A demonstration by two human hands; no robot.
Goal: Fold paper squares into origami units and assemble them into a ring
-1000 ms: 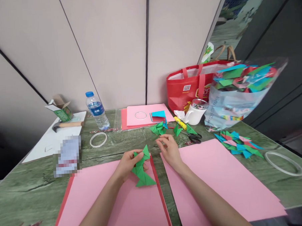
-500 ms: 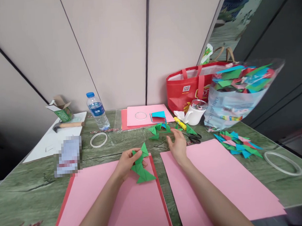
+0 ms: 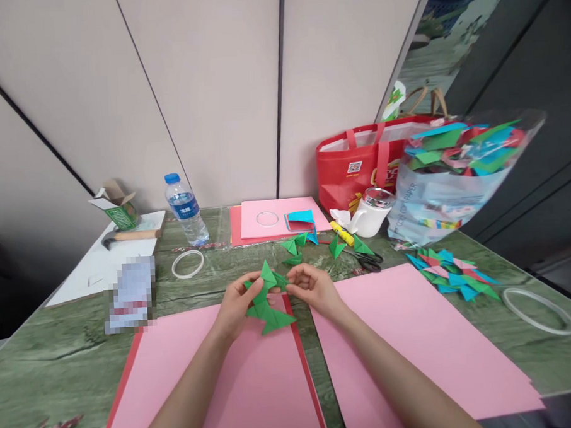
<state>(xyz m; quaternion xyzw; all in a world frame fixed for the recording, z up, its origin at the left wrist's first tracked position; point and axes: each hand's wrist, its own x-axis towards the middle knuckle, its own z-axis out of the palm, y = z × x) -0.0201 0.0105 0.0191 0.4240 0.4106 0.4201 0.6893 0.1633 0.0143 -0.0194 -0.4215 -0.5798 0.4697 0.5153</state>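
Over the left pink paper stack (image 3: 188, 369), my left hand (image 3: 237, 304) is closed on a green origami chain (image 3: 270, 315) of joined folded pieces. My right hand (image 3: 314, 288) pinches a single folded green paper piece (image 3: 281, 281) by its outer end. That piece meets the chain's upper part; whether it is tucked in, I cannot tell. Beyond the hands lie several loose green folded pieces (image 3: 294, 244). One more green piece (image 3: 337, 247) rests near the black-handled scissors (image 3: 370, 261). Fingers hide part of the chain.
Pink sheets (image 3: 414, 334) lie under my right forearm. A white mug (image 3: 371, 213), yellow glue stick (image 3: 342, 233), red bag (image 3: 345, 173) and plastic bag of coloured paper (image 3: 436, 195) stand at back right. At left are a water bottle (image 3: 186, 212), hammer (image 3: 130, 236) and white ring (image 3: 188, 264).
My right hand has come back from the loose green pieces with one between its fingers. It now meets the chain in my left hand, which stays nearly in place.
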